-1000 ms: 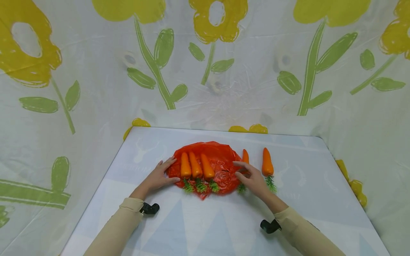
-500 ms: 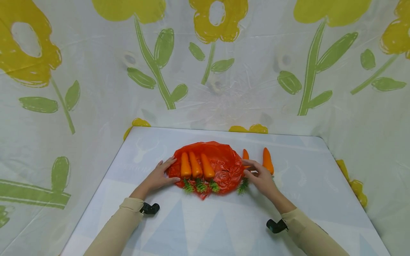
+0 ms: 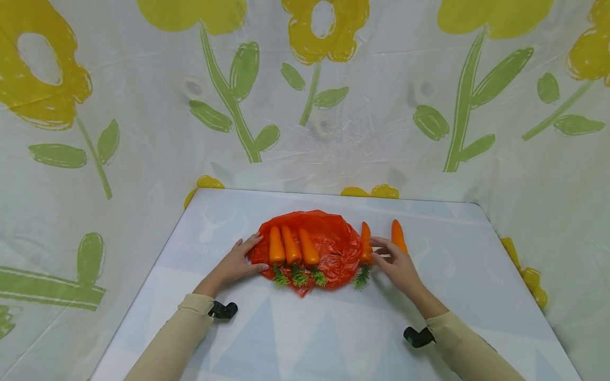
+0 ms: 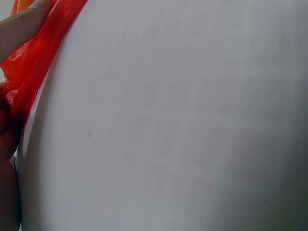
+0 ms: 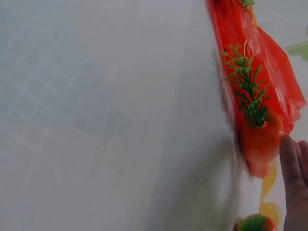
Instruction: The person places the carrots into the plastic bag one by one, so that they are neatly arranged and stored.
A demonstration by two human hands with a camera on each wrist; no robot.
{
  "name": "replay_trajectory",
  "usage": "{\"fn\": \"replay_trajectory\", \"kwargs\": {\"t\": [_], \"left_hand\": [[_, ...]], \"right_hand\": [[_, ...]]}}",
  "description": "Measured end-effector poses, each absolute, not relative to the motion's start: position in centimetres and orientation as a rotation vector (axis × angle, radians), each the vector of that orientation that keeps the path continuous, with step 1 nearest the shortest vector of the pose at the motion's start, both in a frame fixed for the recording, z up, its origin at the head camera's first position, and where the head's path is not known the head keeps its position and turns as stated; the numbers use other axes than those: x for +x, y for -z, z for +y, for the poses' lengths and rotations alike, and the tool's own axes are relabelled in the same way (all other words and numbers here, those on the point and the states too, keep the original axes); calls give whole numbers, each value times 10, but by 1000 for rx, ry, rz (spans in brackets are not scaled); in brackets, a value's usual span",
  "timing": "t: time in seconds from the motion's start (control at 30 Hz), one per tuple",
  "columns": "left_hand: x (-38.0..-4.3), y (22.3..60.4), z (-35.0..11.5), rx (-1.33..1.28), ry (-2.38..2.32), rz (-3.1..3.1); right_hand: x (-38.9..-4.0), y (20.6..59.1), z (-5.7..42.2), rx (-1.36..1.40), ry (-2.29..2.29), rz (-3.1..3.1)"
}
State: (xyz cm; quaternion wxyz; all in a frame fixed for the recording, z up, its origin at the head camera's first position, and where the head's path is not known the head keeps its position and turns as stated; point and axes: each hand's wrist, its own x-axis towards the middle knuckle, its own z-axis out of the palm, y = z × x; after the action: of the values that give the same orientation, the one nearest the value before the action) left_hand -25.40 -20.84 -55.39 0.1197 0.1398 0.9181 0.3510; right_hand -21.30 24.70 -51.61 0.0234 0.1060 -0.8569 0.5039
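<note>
Three toy carrots (image 3: 292, 248) with green tops lie side by side on a crumpled red plastic bag (image 3: 333, 238). Another carrot (image 3: 366, 243) rests along the bag's right edge, its leafy top toward me. My left hand (image 3: 234, 263) rests at the bag's left edge, fingers and thumb spread apart; the left wrist view shows its thumb (image 4: 24, 29) against the red plastic. Beside the right-edge carrot is my right hand (image 3: 400, 267), fingers loosely bent around nothing. Whether its fingertips touch that carrot I cannot tell. A further carrot (image 3: 398, 235) lies beyond, its lower part hidden by the hand.
The pale table (image 3: 305, 338) has blue triangle prints and carries all of this. Behind it hangs a white sheet (image 3: 371, 132) with printed yellow flowers. Black wrist cameras (image 3: 418, 337) sit on both forearms.
My right hand has moved to the right, off the bag's right-edge carrot, uncovering it and covering the lower part of the rightmost one. The left hand has stayed put.
</note>
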Motion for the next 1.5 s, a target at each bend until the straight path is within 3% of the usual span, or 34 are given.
{"fn": "replay_trajectory", "kwargs": {"t": [0.57,1.5], "left_hand": [[-256,557,-209,456,-1052,2695],[-255,554,-208,426,-1048,2677]], "right_hand": [[-213,524,276,333,-1436,-2553],[-213,522,303,74,-1267,-2692]]}}
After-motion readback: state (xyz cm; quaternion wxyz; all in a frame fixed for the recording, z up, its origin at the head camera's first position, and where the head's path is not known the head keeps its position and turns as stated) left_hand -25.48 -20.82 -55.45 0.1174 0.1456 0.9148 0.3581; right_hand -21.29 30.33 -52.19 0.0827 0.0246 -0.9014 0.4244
